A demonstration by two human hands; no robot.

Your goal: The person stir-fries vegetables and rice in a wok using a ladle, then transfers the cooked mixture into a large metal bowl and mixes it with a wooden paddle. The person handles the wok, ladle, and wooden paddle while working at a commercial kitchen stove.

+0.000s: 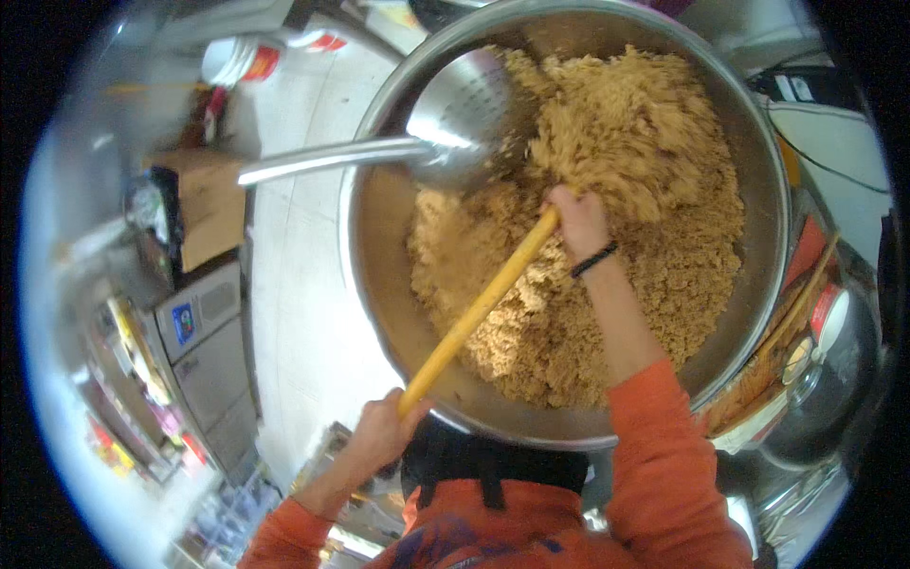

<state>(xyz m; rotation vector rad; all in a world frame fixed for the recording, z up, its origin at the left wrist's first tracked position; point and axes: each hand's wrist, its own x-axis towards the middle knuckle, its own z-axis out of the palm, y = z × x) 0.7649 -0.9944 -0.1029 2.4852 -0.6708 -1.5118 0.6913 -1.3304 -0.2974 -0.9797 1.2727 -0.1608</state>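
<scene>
A large round steel bowl (380,284) stands before me, holding a brown, crumbly food mass (554,355). My left hand (384,430) grips the lower end of a yellow wooden handle (483,309), just outside the near-left rim. Farther up the same handle, over the food, my right hand (579,224) is closed around it. The handle's far end is hidden by a blurred heap of food beyond my right hand. A perforated steel ladle (458,107) rests at the bowl's far-left side, with its long handle sticking out over the rim.
On the left are a grey cabinet (210,348), a brown panel (212,206) and a white-and-red bucket (240,60). To the right, close by the bowl, lie a thin wooden stick (800,306) and a dark round pan or lid (828,409). A black cable (817,158) hangs at upper right.
</scene>
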